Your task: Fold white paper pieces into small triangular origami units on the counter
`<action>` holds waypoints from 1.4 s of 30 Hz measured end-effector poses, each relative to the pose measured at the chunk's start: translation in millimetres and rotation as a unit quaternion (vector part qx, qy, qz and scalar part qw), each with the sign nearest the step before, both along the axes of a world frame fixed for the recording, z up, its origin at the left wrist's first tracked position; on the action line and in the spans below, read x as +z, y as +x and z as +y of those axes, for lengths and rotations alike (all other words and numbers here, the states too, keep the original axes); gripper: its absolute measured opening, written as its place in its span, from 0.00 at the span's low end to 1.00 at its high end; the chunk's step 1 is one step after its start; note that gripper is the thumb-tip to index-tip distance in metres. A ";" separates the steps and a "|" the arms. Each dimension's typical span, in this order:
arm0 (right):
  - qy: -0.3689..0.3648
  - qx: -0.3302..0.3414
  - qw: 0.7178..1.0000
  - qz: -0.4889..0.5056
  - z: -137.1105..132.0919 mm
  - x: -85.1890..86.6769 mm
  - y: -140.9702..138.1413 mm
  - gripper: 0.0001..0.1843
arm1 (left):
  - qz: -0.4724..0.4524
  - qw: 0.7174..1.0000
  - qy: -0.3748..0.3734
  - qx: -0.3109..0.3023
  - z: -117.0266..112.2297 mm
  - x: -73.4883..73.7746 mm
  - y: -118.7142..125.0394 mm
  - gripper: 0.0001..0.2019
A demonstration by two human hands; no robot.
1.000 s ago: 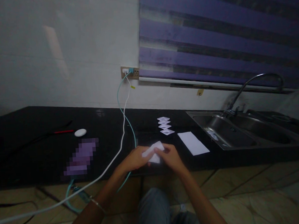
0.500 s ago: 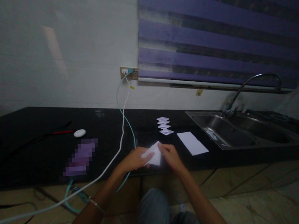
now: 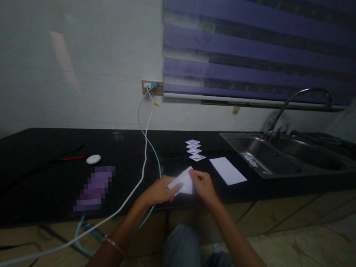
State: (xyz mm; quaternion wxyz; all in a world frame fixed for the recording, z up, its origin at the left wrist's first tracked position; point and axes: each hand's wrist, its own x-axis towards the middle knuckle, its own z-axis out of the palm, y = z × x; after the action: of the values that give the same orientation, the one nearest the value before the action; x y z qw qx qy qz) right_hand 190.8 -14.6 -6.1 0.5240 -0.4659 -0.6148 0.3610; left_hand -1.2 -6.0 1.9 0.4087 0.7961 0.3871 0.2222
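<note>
Head view: both hands pinch a partly folded white paper (image 3: 181, 185) just above the black counter (image 3: 47, 187) edge, left hand (image 3: 159, 190) underneath, right hand (image 3: 202, 184) gripping its upper corner. Light, limp, easily creased; best held at edges.

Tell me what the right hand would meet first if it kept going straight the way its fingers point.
The right hand points up-left at the folded paper that it already pinches; straight beyond lies the left hand. Depth is unclear.
</note>
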 end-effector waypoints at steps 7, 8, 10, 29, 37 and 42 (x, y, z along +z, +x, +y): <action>-0.013 0.006 1.000 0.028 -1.4 3.3 -2.1 0.24 | 0.018 1.000 0.021 0.008 2.0 -1.3 -1.6 0.29; -0.016 0.008 0.999 0.029 -1.6 4.2 -2.1 0.24 | 0.016 1.000 0.019 0.006 1.9 -1.2 -1.8 0.29; -0.028 0.015 0.999 0.034 -1.7 5.6 -2.0 0.23 | 0.007 1.000 0.021 0.005 1.7 -1.1 -2.5 0.28; -0.082 0.040 0.994 0.066 -0.8 -0.6 -1.4 0.17 | -0.023 1.000 -0.016 -0.002 0.9 -1.0 -3.2 0.26; -0.033 0.020 0.996 0.076 0.9 2.1 0.0 0.14 | -0.156 0.984 0.022 0.078 5.4 5.2 3.2 0.22; -0.058 0.014 0.993 0.097 -0.6 -1.3 1.0 0.19 | -0.174 0.979 0.000 0.102 12.3 -5.7 -0.9 0.22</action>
State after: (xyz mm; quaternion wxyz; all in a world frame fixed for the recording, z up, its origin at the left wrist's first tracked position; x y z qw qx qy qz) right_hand 191.8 -15.2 -7.3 0.5485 -0.4491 -0.5455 0.4471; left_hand -2.1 6.3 -3.7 0.4450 0.7016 0.3895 0.3976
